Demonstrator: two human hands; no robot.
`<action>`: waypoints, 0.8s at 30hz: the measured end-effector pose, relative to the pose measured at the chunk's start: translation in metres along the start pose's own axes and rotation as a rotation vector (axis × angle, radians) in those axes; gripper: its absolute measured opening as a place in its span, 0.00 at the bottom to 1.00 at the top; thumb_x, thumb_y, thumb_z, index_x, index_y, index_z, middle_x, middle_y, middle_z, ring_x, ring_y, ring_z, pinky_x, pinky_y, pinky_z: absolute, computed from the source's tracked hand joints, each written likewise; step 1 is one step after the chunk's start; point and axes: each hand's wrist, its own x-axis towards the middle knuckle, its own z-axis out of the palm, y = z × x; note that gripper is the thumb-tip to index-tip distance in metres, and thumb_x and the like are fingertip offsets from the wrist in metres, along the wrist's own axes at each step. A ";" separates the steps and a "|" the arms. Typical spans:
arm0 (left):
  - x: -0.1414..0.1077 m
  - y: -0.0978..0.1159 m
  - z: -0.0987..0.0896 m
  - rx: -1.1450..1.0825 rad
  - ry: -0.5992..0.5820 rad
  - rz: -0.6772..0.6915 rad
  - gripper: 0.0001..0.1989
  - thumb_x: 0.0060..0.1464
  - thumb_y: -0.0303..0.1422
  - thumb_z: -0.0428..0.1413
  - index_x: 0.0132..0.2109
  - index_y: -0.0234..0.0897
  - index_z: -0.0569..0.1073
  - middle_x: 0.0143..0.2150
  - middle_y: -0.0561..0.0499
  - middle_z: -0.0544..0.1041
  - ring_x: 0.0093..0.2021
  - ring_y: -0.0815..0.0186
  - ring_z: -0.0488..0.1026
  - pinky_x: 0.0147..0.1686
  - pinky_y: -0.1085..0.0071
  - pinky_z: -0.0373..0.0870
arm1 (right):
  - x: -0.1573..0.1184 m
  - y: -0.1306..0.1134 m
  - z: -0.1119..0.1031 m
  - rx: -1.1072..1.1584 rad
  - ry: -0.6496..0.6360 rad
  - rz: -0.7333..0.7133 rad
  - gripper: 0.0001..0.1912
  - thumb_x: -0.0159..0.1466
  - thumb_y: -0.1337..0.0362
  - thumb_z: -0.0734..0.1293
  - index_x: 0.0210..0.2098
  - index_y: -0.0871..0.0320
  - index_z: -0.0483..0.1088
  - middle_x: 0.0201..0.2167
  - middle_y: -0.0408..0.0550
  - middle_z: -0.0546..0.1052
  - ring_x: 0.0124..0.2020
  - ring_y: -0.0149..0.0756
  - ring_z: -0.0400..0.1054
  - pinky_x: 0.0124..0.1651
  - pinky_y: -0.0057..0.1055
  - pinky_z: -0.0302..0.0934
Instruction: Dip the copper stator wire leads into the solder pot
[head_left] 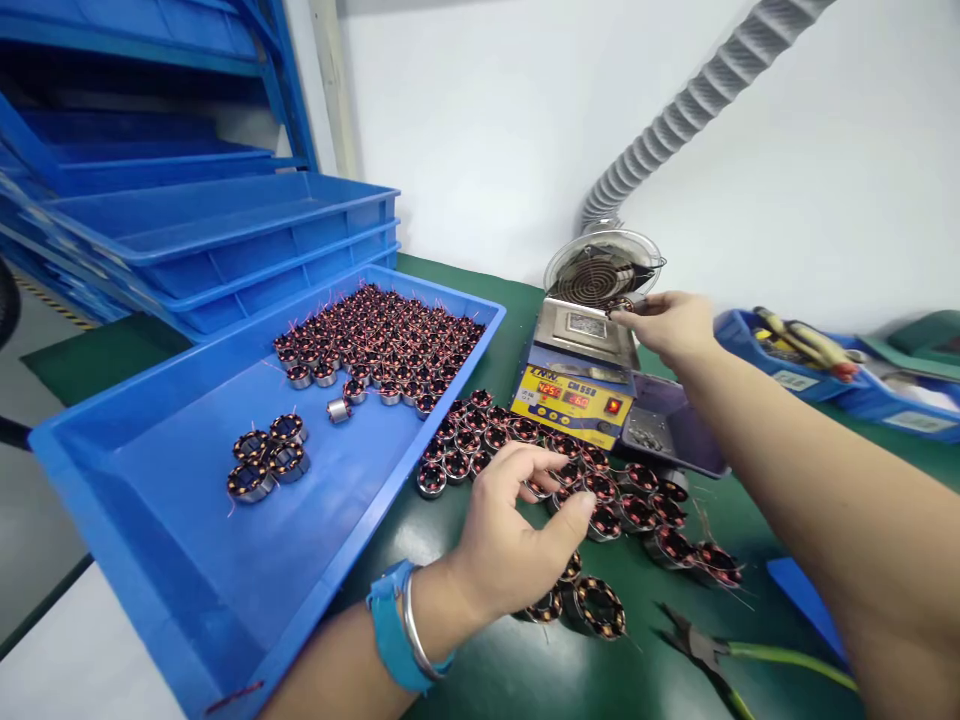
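My right hand (676,325) pinches a small wound motor stator (621,305) just above the metal top of a yellow-and-blue solder pot (571,402) with red lit digits. The fingers partly hide that stator. Over the rows of stators (469,440) on the green bench, my left hand (517,535) is open, fingers apart and curved, with nothing in it. Below its thumb sit a few stators with a bare ring top, one of them a larger-looking stator (600,608). Green-handled cutting pliers (701,645) lie to the right of these.
A large blue tray (180,590) at left holds many stators, with a small group (270,455) apart. Stacked blue trays (247,250) stand behind. A grey duct hose (697,105) ends in a hood behind the pot. Parts bins (795,380) with tools line the right back.
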 end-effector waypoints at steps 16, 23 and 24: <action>-0.002 -0.002 0.002 -0.016 -0.021 0.116 0.11 0.53 0.31 0.63 0.43 0.31 0.77 0.40 0.47 0.76 0.36 0.68 0.74 0.38 0.70 0.73 | -0.005 -0.004 0.002 -0.140 -0.025 0.012 0.15 0.68 0.55 0.70 0.46 0.62 0.73 0.43 0.48 0.76 0.42 0.35 0.72 0.48 0.38 0.70; -0.002 -0.001 0.002 0.003 -0.027 0.115 0.10 0.53 0.32 0.63 0.42 0.31 0.76 0.39 0.47 0.76 0.36 0.67 0.74 0.39 0.69 0.73 | 0.001 0.000 0.001 -0.126 -0.026 -0.007 0.17 0.69 0.53 0.69 0.43 0.62 0.72 0.38 0.47 0.76 0.35 0.31 0.70 0.42 0.34 0.68; -0.002 -0.001 0.002 0.005 -0.025 0.117 0.10 0.53 0.32 0.63 0.42 0.31 0.76 0.39 0.47 0.76 0.36 0.67 0.74 0.39 0.69 0.73 | 0.001 0.001 0.002 -0.133 -0.025 -0.008 0.17 0.69 0.53 0.69 0.43 0.62 0.72 0.38 0.47 0.76 0.36 0.31 0.70 0.43 0.34 0.68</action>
